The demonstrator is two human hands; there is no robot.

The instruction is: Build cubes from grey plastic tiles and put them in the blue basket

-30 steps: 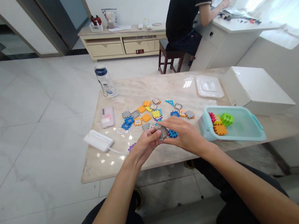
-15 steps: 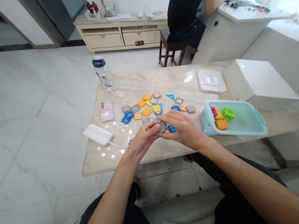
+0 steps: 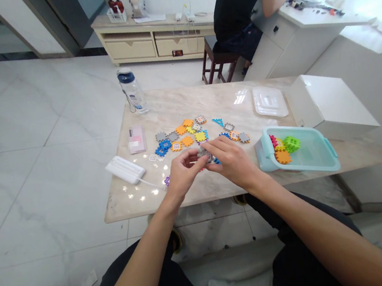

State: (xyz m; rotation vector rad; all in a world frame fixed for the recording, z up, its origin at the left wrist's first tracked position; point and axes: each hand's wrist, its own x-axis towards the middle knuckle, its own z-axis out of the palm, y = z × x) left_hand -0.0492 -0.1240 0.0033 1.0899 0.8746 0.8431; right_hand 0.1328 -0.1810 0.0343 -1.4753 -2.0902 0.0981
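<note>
Between my two hands, just above the near middle of the table, is a grey notched building piece (image 3: 206,154), partly hidden by my fingers. My left hand (image 3: 188,168) has its thumb and fingers closed on its left side. From the right, my right hand (image 3: 230,158) pinches it with the fingers over the top and the thumb below. Beyond my hands lie loose notched pieces: a yellow one (image 3: 200,136), an orange one (image 3: 187,141), blue ones (image 3: 165,145) and grey ones (image 3: 173,136). A blue triangular piece (image 3: 218,122) lies farther back.
A teal bin (image 3: 314,149) holding several joined coloured pieces stands at right, beside a white box (image 3: 336,103) and a clear lid (image 3: 270,102). On the left are a water bottle (image 3: 133,93), a pink pack (image 3: 137,139) and a white corded device (image 3: 124,170). A person (image 3: 240,13) sits beyond.
My left hand's grip has shifted: its fingers are raised and bent more, with its thumb reaching farther right along the grey piece. My right hand stays on the piece.
</note>
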